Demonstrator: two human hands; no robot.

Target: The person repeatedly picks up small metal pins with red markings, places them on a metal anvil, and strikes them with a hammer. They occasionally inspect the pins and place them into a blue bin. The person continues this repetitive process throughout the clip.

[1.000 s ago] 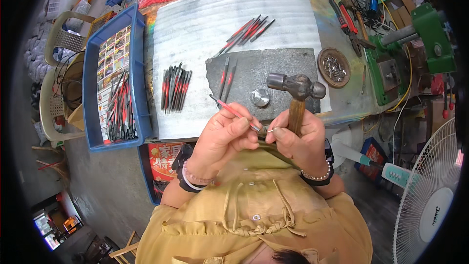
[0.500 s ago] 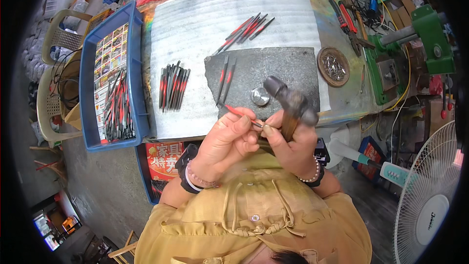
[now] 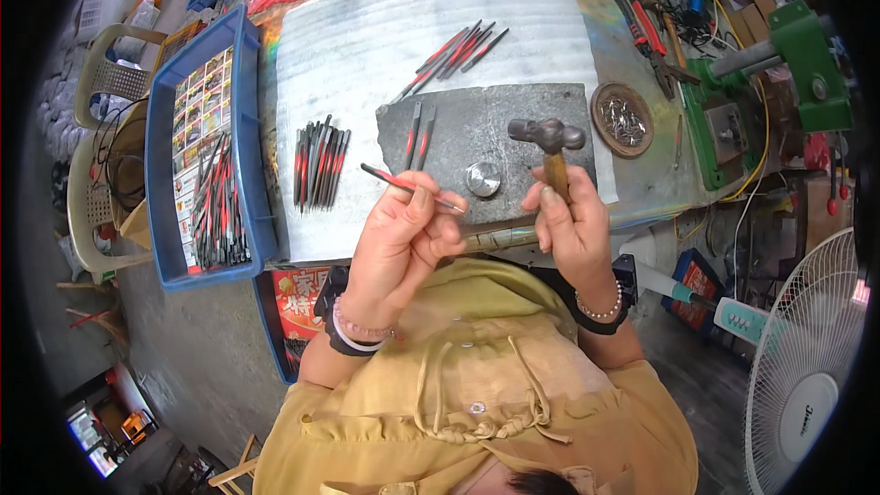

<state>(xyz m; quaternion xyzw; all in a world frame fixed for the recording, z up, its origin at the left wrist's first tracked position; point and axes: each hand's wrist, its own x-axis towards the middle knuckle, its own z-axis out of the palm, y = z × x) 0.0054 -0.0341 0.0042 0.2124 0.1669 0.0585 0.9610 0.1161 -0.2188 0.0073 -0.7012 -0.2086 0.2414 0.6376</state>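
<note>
My left hand (image 3: 394, 243) pinches a slim red-and-black rod (image 3: 392, 181), its thin metal tip pointing toward my right. Against the palm of my right hand (image 3: 576, 227), the wooden handle of a hammer (image 3: 550, 135) is gripped, thumb and forefinger free of other things. The hammer's dark head stands over the right part of a grey stone slab (image 3: 467, 115). A round shiny metal block (image 3: 483, 180) sits on the slab between my hands. Two similar rods (image 3: 422, 136) lie at the slab's left side. Small metal pieces fill a round dish (image 3: 639, 103) on the right.
More rods lie in a left pile (image 3: 321, 165) and a far pile (image 3: 463, 50) on a white foam sheet (image 3: 367, 37). A blue tray (image 3: 165, 147) stands at the left. Pliers (image 3: 653, 35), a green press (image 3: 797, 55) and a fan (image 3: 811, 412) are on the right.
My hands have parted: the right has moved right with the hammer, whose head now lies farther forward. My left hand has lifted the rod slightly away from my body and leftward.
</note>
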